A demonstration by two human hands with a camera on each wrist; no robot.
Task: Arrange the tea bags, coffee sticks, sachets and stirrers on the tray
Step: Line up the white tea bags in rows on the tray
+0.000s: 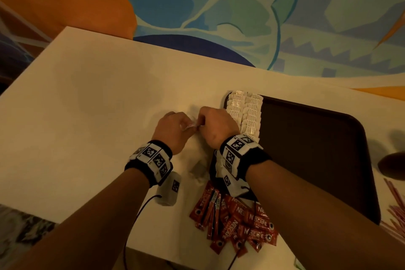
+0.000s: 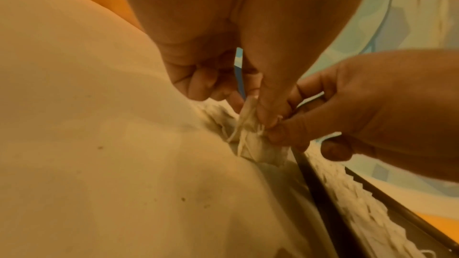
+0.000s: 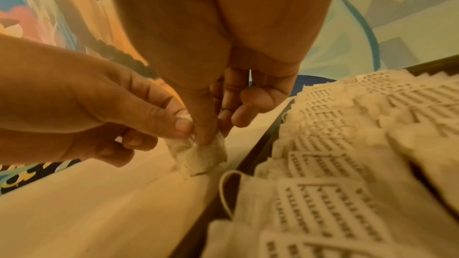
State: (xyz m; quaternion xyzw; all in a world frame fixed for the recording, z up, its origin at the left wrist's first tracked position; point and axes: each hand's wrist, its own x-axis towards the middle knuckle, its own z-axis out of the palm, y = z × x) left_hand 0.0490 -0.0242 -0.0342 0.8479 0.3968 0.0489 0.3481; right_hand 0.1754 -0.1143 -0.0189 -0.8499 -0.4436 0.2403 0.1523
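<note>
Both hands meet over the white table [image 1: 87, 98], just left of the dark brown tray [image 1: 306, 149]. Between them they hold one crumpled white tea bag [image 1: 192, 126] with its string. My left hand [image 1: 188, 125] pinches its upper edge [image 2: 250, 140] between thumb and fingers. My right hand [image 1: 201, 124] pinches the same tea bag [image 3: 201, 156] from the other side. Two rows of tea bags [image 1: 247, 112] overlap along the tray's left side, with printed tags facing up [image 3: 347, 144]. Red coffee sticks [image 1: 236, 221] lie heaped near the table's front edge.
A loose tea bag [image 1: 198, 170] lies on the table under my wrists. Pink stirrers [image 1: 394, 210] lie at the right edge, beyond the tray. A white cabled unit [image 1: 168, 190] rests by my left forearm. A dark object [image 1: 392, 164] sits far right.
</note>
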